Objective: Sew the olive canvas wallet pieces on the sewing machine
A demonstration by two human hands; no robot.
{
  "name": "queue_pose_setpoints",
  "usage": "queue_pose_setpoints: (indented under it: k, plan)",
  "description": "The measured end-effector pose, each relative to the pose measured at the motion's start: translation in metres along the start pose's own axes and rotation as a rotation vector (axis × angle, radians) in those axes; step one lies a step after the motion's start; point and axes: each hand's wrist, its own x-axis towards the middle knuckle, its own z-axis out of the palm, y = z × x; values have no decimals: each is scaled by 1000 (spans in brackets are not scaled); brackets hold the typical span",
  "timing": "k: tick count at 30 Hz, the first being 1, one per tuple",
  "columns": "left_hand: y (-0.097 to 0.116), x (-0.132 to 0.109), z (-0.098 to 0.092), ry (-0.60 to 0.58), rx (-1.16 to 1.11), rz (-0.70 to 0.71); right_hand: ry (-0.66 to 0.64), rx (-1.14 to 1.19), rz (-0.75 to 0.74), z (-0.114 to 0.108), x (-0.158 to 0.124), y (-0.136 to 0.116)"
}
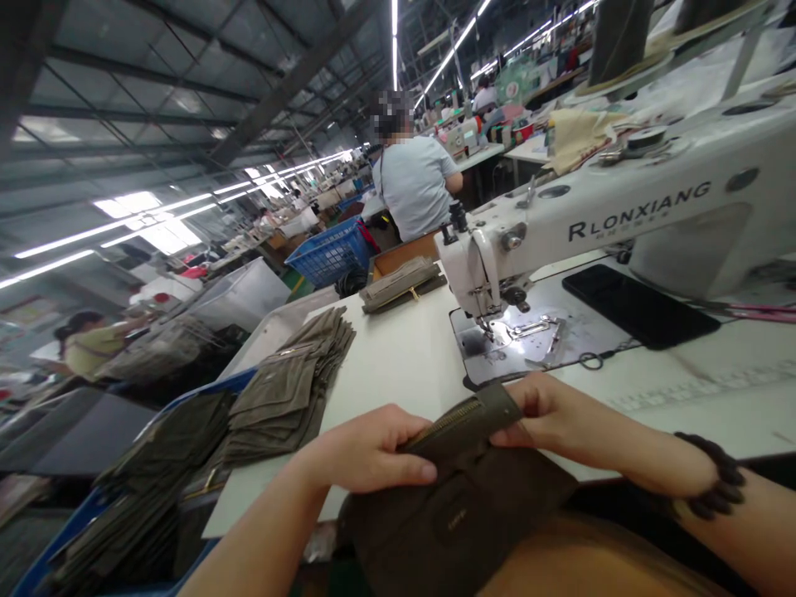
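Observation:
Between my hands, at the table's front edge, is a dark olive zippered pouch piece [460, 497] with a brass zipper along its upper fold and a small label on its front. My left hand [379, 452] grips its left side, thumb lying over the front. At the right end of the fold, my right hand [547, 414] pinches the material between thumb and fingers. Just beyond the piece stands a white sewing machine [590, 215], its needle area lit over a metal plate [516, 340].
A stack of olive pieces [292, 381] lies on the table's left, above a blue crate [68, 531] of similar pieces. Another folded bundle [401, 286] sits behind. A black phone [640, 305] rests right of the needle. A person in a light shirt [414, 182] sits ahead.

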Motion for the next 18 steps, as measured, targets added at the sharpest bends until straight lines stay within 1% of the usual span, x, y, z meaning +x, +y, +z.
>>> queue_pose_setpoints:
  k: [1,2,4,6,8,11,14,16,18]
  plan:
    - [-11,10,-1,-19,-68,-6,42,-20,36,0,3,7]
    - [-20,20,-2,18,-117,-6,114,-77,56,0,6,12]
    - [-29,39,1,175,-181,19,252,-225,61,2,11,19]
    - [-28,54,4,316,-270,52,323,-316,47,3,12,21]
    - [-22,64,6,376,-363,69,356,-361,36,3,12,21]
    - [-14,70,7,423,-392,71,361,-387,46,-2,8,22]
    - [-11,70,6,457,-427,51,274,-360,71,-10,1,23]
    - [-10,69,5,435,-526,35,219,-350,87,-15,-4,24]
    - [-9,68,5,413,-609,13,202,-368,94,-17,-7,24]
